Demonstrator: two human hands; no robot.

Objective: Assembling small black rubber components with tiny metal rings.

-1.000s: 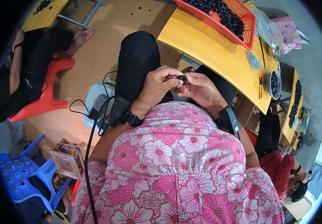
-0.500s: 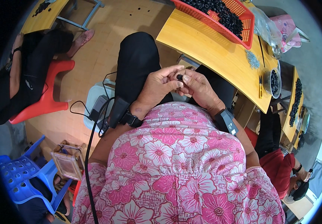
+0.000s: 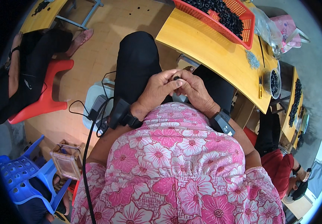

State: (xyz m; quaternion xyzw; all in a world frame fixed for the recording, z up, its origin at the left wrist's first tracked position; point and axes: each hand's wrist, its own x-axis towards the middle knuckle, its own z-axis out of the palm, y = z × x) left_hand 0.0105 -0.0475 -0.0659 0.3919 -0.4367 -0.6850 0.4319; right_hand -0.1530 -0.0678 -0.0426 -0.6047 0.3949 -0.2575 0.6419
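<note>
Above the lap, in front of the pink flowered blouse [image 3: 176, 164], both hands met at the fingertips. The left hand [image 3: 155, 89] and right hand [image 3: 194, 91] each pinched narrowly on one small black part [image 3: 176, 78], held between them at the top of the joined fingers. The part sat level with both sets of fingertips, neither hand clearly nearer; its long axis was too small to tell. It lay well apart from the yellow table [image 3: 209, 48] to the right, where a red basket [image 3: 245, 22] held many similar black pieces [image 3: 220, 9].
</note>
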